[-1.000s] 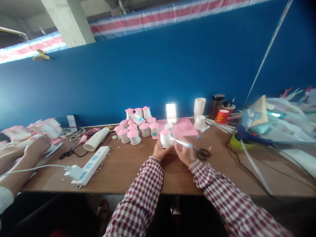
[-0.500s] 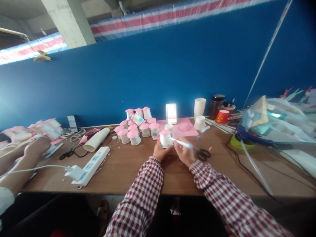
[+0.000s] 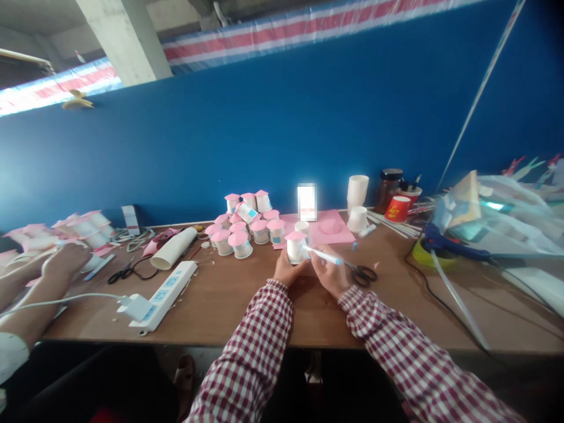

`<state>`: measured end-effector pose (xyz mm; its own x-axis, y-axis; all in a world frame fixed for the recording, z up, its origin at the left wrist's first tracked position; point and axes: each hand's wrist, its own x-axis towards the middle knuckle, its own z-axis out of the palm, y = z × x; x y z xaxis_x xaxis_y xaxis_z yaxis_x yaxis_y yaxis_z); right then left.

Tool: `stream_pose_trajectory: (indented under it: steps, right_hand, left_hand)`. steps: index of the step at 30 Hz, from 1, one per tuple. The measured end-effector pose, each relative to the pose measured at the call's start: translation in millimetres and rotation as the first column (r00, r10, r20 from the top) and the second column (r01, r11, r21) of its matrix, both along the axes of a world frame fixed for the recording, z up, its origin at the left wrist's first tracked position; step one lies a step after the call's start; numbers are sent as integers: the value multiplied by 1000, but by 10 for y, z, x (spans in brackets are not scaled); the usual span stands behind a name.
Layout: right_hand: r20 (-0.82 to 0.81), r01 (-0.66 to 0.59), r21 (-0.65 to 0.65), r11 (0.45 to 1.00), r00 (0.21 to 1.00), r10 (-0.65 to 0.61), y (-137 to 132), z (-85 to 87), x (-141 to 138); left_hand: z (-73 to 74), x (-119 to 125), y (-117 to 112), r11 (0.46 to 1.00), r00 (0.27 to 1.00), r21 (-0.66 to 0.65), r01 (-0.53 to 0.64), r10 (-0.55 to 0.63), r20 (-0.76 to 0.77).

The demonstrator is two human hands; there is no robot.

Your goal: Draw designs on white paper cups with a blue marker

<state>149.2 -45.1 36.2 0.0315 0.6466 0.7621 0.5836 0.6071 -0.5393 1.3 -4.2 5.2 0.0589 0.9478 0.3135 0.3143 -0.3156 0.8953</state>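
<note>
My left hand point(image 3: 285, 271) is closed around the lower part of a small white cup with a pink top point(image 3: 295, 247), upright on the wooden table point(image 3: 247, 305). My right hand point(image 3: 331, 274) grips a white pen with a blue cap point(image 3: 322, 255), its tip against the cup's side. Just behind the cup lie a pile of similar pink-topped cups point(image 3: 247, 226) and a pink sheet point(image 3: 325, 226). Black scissors point(image 3: 362, 274) rest right of my right hand.
A white power strip point(image 3: 164, 289) and a paper roll point(image 3: 173, 248) lie to the left. Another person's hands point(image 3: 61, 263) work at the far left among more cups. White cup stack point(image 3: 356, 191), red cup point(image 3: 396, 208), dark jar point(image 3: 389, 187), glue gun point(image 3: 453, 247) and plastic bags point(image 3: 502, 217) sit right.
Almost nothing: both my hands stay on the cup and the pen. The other person's hands shift slightly at the far left.
</note>
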Motion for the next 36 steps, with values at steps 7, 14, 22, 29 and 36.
stream_pose_trajectory:
  steps: [7,14,22,29,36]
  right_hand:
    - [14,3,-6,1000,1000,-3,-7,14,1]
    - [7,-10,10,1000,1000,10,-4,14,-3]
    - [-3,10,9,1000,1000,-10,15,-7,-6]
    - [-7,23,1,1000,1000,-23,36,-35,3]
    - [20,-11,43,999,1000,10,0,-17,-14]
  left_hand:
    - [2,7,-3,1000,1000,9,10,-10,5]
    - [28,4,-19,1000,999,11,11,-11,-30]
    - [17,10,-16,1000,1000,5,9,-9,13]
    - [10,3,-9,1000,1000,4,-4,4,4]
    - [-12,15,5,1000,1000,6,-12,13,-13]
